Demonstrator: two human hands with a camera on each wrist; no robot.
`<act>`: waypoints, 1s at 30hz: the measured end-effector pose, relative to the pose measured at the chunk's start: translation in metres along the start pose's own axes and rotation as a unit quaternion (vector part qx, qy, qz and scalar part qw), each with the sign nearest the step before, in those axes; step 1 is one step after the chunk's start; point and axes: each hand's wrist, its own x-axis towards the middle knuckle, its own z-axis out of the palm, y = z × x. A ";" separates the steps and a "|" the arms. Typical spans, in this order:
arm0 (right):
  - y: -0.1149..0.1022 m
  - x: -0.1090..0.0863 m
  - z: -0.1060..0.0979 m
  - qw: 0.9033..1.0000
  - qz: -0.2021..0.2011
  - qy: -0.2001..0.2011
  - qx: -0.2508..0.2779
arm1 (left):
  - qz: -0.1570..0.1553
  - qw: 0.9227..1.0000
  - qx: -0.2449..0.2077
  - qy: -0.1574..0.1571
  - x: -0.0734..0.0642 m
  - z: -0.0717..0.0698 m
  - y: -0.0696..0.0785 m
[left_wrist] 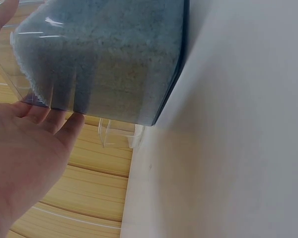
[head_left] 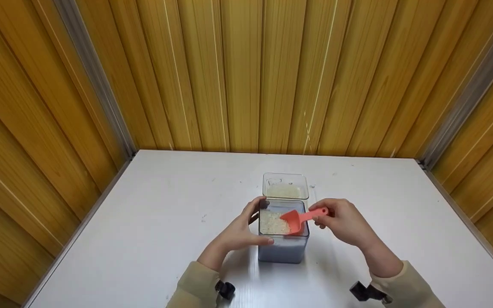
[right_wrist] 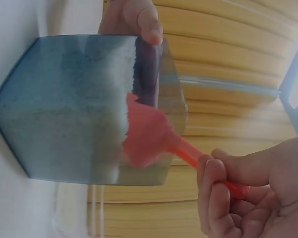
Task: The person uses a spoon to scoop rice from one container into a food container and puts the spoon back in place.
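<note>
A tall clear bluish container (head_left: 281, 252) stands upright on the white table, filled with white rice (head_left: 272, 222) to below its rim. My left hand (head_left: 242, 231) holds it from the left, thumb at the near wall and fingers along the left and far side. In the left wrist view, those fingertips (left_wrist: 72, 126) touch the clear wall. A coral-red scoop (head_left: 294, 221) dips into the container, its blade partly in the rice, as the right wrist view also shows. My right hand (head_left: 343, 220) pinches the scoop's handle (right_wrist: 187, 151) between thumb and fingers, just beyond the right rim.
Right behind the container sits a clear square box (head_left: 286, 191) with a little rice in it. The white table (head_left: 165, 205) has a few small specks. Wood-patterned panels (head_left: 238, 77) enclose the back and both sides.
</note>
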 end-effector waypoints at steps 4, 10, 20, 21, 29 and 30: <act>0.013 0.002 0.000 0.999 0.012 -0.005 0.043 | 0.003 1.000 -0.001 -0.001 0.001 0.000 0.000; 0.023 0.004 0.002 0.995 0.007 -0.017 0.100 | 0.002 1.000 0.002 -0.001 0.001 0.000 0.002; 0.027 0.004 0.007 0.992 0.024 -0.016 0.120 | -0.009 1.000 0.003 0.000 -0.001 0.000 0.002; 0.028 0.004 0.007 0.992 0.023 -0.018 0.124 | -0.009 1.000 0.003 0.000 -0.001 0.000 0.002; 0.031 0.005 0.013 0.984 0.009 -0.035 0.173 | -0.008 1.000 -0.003 0.001 -0.001 0.000 0.002; 0.030 0.005 0.013 0.984 0.011 -0.036 0.177 | -0.007 1.000 -0.003 0.001 -0.001 0.000 0.002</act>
